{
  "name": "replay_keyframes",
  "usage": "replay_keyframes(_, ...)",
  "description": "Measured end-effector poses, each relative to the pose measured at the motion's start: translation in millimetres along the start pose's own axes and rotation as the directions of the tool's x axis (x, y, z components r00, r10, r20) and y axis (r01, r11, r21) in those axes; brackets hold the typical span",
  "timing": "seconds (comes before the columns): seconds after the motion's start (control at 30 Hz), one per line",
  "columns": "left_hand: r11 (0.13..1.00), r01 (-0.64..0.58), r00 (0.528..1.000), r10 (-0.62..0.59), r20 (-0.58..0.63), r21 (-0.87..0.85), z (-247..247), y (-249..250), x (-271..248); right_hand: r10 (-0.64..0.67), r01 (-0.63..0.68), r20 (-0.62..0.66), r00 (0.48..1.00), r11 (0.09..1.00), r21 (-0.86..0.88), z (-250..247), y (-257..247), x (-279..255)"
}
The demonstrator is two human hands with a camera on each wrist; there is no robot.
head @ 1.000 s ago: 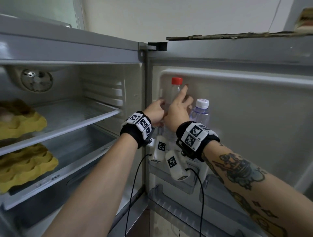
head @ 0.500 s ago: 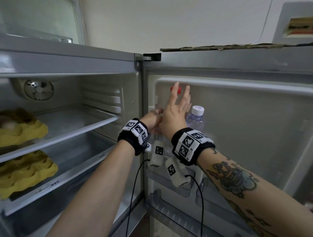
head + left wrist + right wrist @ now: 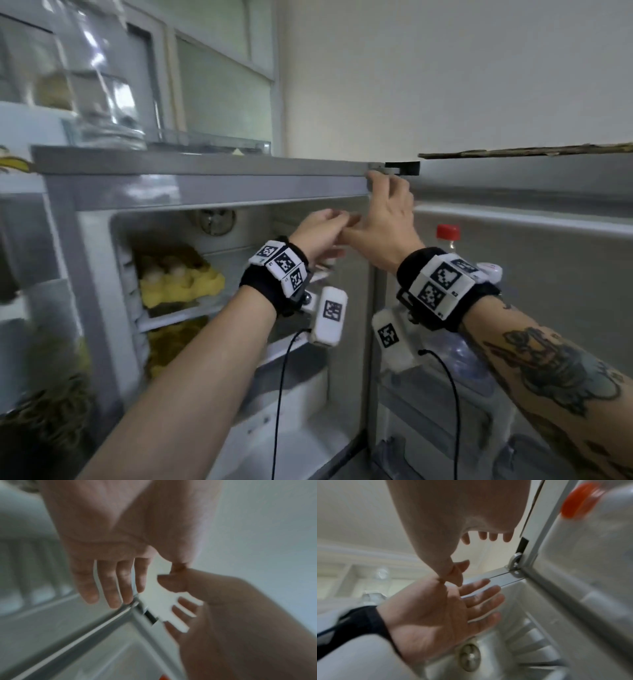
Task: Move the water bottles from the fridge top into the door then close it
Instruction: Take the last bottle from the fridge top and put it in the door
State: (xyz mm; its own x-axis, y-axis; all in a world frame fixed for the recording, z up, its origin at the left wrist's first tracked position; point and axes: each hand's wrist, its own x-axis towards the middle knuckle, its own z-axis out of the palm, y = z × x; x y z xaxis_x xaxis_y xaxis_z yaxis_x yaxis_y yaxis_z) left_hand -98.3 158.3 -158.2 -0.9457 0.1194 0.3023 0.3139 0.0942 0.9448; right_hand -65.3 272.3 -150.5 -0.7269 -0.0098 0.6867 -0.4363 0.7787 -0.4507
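At ten o'clock in the head view, on the fridge top, stands a clear water bottle, blurred, with a shallow clear tray to its right near the wall. Below, inside the open fridge, yellow egg trays sit on the shelves at nine o'clock, and a round dial is set in the back wall under the roof of the compartment. The left hand is raised at the centre, in front of the compartment's upper edge, fingers straight and loosely spread, holding nothing. Just to its right the right hand reaches to twelve o'clock, fingers extended, tips at the top corner beside the door hinge; it too is empty. The two thumbs look close to touching. At three o'clock the open door carries a red-capped bottle and, mostly hidden behind the right wristband, a white-capped bottle; the right forearm covers much of the door shelf.

The left wrist view, blurred, shows the left fingers hanging straight above the fridge's top edge, with the right hand at four o'clock. The right wrist view alone shows the left palm fully open, the hinge's metal pin, and the red cap at one o'clock.
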Motion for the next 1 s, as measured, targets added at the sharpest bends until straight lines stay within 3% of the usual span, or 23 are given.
replay_keyframes(0.13,0.961,-0.184,0.968,0.214,-0.131,0.208,-49,61,-27,-0.037,0.006,0.094,0.995,0.95,0.314,-3,-49,25)
replay_keyframes(0.3,0.848,-0.337,0.84,0.467,-0.276,0.41,-106,137,-71,-0.104,0.05,0.066,0.992,0.829,0.556,5,-115,59)
replay_keyframes(0.47,0.811,-0.305,0.625,0.565,-0.538,0.499,-172,181,-96,-0.196,0.063,0.124,0.973,0.738,0.672,19,-189,86)
replay_keyframes(0.53,0.824,-0.224,0.597,0.538,-0.595,0.521,-192,189,-98,-0.237,0.068,0.18,0.955,0.763,0.642,24,-213,96)
replay_keyframes(0.77,0.907,0.112,0.7,0.218,-0.68,0.407,-231,181,-88,-0.295,0.048,0.295,0.909,0.776,0.628,50,-275,124)
replay_keyframes(1.0,0.934,0.134,0.803,0.093,-0.589,0.331,-257,159,-64,-0.319,0.096,0.311,0.895,0.819,0.566,78,-283,134)
